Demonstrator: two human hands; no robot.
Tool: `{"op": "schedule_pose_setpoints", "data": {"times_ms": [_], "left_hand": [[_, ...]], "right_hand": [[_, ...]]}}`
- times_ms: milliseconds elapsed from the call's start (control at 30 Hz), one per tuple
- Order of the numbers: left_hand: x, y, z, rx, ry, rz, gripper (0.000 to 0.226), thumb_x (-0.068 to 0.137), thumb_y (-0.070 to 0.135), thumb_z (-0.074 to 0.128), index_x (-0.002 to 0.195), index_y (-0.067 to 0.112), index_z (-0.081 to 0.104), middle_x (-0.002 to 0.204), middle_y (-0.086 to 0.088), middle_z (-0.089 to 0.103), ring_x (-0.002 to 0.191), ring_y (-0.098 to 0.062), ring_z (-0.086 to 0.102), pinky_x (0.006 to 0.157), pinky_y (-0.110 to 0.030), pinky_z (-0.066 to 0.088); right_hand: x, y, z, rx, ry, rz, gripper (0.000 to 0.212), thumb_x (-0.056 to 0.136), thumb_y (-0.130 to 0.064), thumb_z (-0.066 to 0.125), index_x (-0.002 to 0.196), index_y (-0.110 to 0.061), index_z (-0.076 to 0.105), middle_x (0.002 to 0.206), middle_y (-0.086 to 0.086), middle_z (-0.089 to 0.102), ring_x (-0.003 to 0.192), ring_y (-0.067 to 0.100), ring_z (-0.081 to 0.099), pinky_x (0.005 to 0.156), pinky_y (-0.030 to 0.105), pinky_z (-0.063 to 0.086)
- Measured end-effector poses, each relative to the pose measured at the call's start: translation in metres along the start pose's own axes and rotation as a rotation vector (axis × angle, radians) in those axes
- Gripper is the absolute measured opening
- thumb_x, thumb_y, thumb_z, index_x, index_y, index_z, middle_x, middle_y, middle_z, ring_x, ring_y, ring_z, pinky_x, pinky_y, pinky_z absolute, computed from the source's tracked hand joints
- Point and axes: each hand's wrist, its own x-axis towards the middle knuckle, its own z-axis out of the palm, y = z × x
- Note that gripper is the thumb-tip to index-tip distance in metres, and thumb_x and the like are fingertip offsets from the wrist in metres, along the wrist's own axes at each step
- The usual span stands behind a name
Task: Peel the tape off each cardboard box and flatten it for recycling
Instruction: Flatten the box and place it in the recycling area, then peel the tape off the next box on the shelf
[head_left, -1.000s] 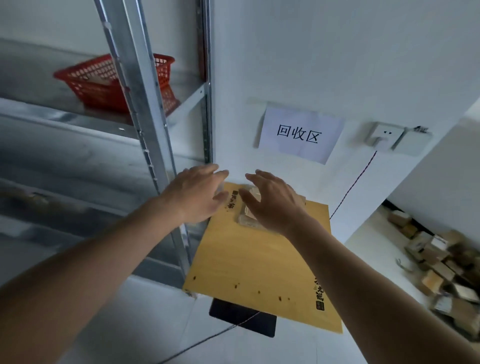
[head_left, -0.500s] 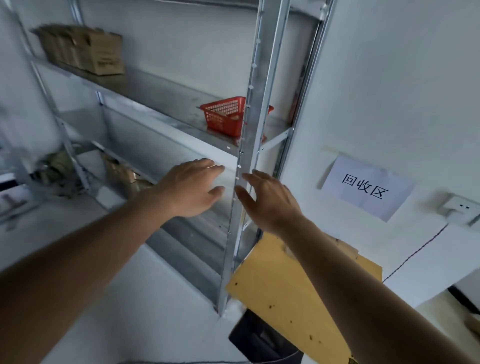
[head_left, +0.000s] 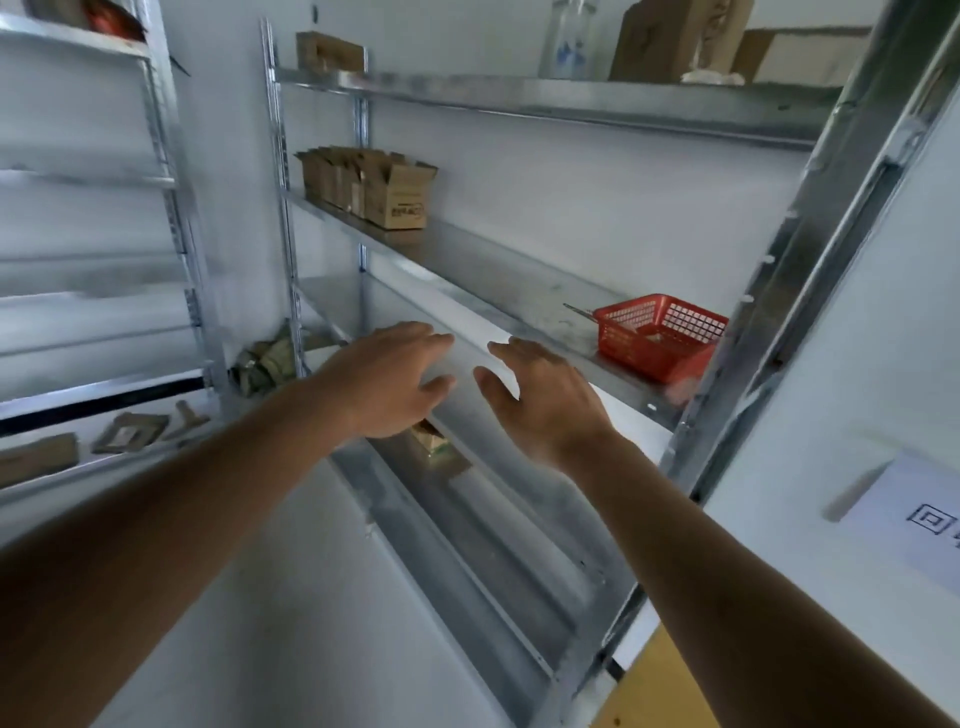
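- While both hands hover empty, step in hand is judged to be fetching the next box from the rack.
- Left hand (head_left: 387, 379): fingers spread and relaxed, palm down, nothing held. Right hand (head_left: 540, 397): same, fingers loosely extended, nothing held. No contact w/ any shelf is seen.
- Task's things: row of small cardboard boxes (head_left: 366, 187) is stood on the mid shelf (head_left: 498, 283), far left end, flaps partly up. Well apart from both hands, up and to the left of them.
- More cardboard is seen on the top shelf (head_left: 571, 96), and flat cardboard pieces (head_left: 127, 431) lie low at left; whether tape is on any of them can't be told — too small/blurred.
- Red basket (head_left: 660, 335) sits on the mid shelf's right end, just beyond the right hand; not part of the job, should be left alone.
- Small packet (head_left: 431, 441) on the lower shelf is partly hidden under the left hand; ID unclear.
- Reach is best made up-left past the upright (head_left: 283, 208), front box of the row taken first so the rest aren't knocked over.
- Box should be gripped by its side walls w/ both hands, not by loose flaps — flaps likely fold and box drops.
- Once box is down, tape seam to be located before any flattening; edge lifted w/ a nail, pulled low and slow so the strip isn't torn.
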Motion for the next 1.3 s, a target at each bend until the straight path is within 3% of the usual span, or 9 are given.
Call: {"op": "schedule_pose_setpoints", "data": {"times_ms": [133, 367, 667, 800, 900, 1067, 1200, 1300], "left_hand": [[0.033, -0.071, -0.017, 0.028, -0.004, -0.007, 0.067, 0.104, 0.053, 0.047, 0.162, 0.024, 0.031, 0.168, -0.004, 0.031, 0.154, -0.022, 0.028, 0.123, -0.047, 0.030], [0.105, -0.179, -0.034, 0.059, -0.028, -0.004, 0.065, 0.105, 0.050, 0.048, 0.161, 0.021, 0.033, 0.166, -0.005, 0.034, 0.151, -0.023, 0.034, 0.121, -0.047, 0.034], [0.246, -0.308, -0.010, 0.098, 0.008, 0.013, 0.064, 0.104, 0.050, 0.049, 0.161, 0.024, 0.034, 0.167, -0.001, 0.034, 0.151, -0.021, 0.034, 0.120, -0.049, 0.035], [0.327, -0.366, 0.004, 0.064, 0.034, 0.020, 0.056, 0.103, 0.046, 0.055, 0.154, 0.026, 0.044, 0.157, 0.000, 0.048, 0.140, -0.021, 0.048, 0.112, -0.046, 0.044], [0.381, -0.409, 0.012, 0.038, 0.043, 0.015, 0.055, 0.102, 0.044, 0.058, 0.153, 0.027, 0.045, 0.156, 0.000, 0.051, 0.138, -0.023, 0.052, 0.110, -0.044, 0.046], [0.456, -0.481, 0.021, 0.005, 0.030, 0.024, 0.047, 0.102, 0.042, 0.058, 0.147, 0.030, 0.050, 0.151, 0.002, 0.055, 0.133, -0.021, 0.056, 0.106, -0.043, 0.050], [0.515, -0.547, 0.036, -0.022, 0.014, 0.052, 0.039, 0.103, 0.041, 0.058, 0.140, 0.029, 0.055, 0.145, 0.003, 0.059, 0.129, -0.018, 0.058, 0.103, -0.038, 0.050], [0.560, -0.599, 0.051, -0.059, -0.037, 0.110, 0.038, 0.103, 0.042, 0.056, 0.139, 0.029, 0.055, 0.141, 0.004, 0.059, 0.126, -0.016, 0.057, 0.104, -0.044, 0.051]], "right_hand": [[0.071, -0.038, 0.025, 0.032, 0.040, -0.031, 0.052, 0.106, -0.051, 0.042, 0.149, -0.021, 0.052, 0.150, 0.004, 0.055, 0.137, 0.027, 0.052, 0.114, 0.044, 0.041], [0.189, -0.064, 0.064, 0.040, 0.041, -0.017, 0.054, 0.106, -0.053, 0.043, 0.148, -0.021, 0.053, 0.150, 0.006, 0.056, 0.133, 0.028, 0.055, 0.112, 0.048, 0.045], [0.379, -0.062, 0.128, 0.047, 0.062, -0.060, 0.053, 0.105, -0.056, 0.042, 0.147, -0.026, 0.052, 0.141, 0.000, 0.060, 0.123, 0.023, 0.059, 0.101, 0.044, 0.052], [0.480, -0.047, 0.160, 0.077, 0.030, -0.063, 0.047, 0.106, -0.053, 0.041, 0.145, -0.031, 0.052, 0.138, -0.002, 0.060, 0.118, 0.021, 0.060, 0.098, 0.043, 0.054], [0.553, -0.042, 0.182, 0.063, 0.028, -0.093, 0.044, 0.106, -0.050, 0.039, 0.146, -0.035, 0.050, 0.143, -0.003, 0.058, 0.125, 0.023, 0.058, 0.101, 0.045, 0.053], [0.657, -0.051, 0.220, 0.067, 0.017, -0.083, 0.030, 0.106, -0.050, 0.044, 0.125, -0.032, 0.059, 0.128, -0.002, 0.064, 0.111, 0.021, 0.064, 0.087, 0.040, 0.059], [0.729, -0.054, 0.253, 0.094, 0.058, -0.065, 0.036, 0.106, -0.047, 0.049, 0.138, -0.032, 0.054, 0.140, 0.000, 0.061, 0.119, 0.025, 0.063, 0.079, 0.032, 0.051], [0.777, -0.055, 0.282, 0.094, 0.081, 0.017, 0.040, 0.105, -0.047, 0.051, 0.143, -0.036, 0.049, 0.140, -0.002, 0.062, 0.117, 0.022, 0.064, 0.081, 0.032, 0.055]]}}
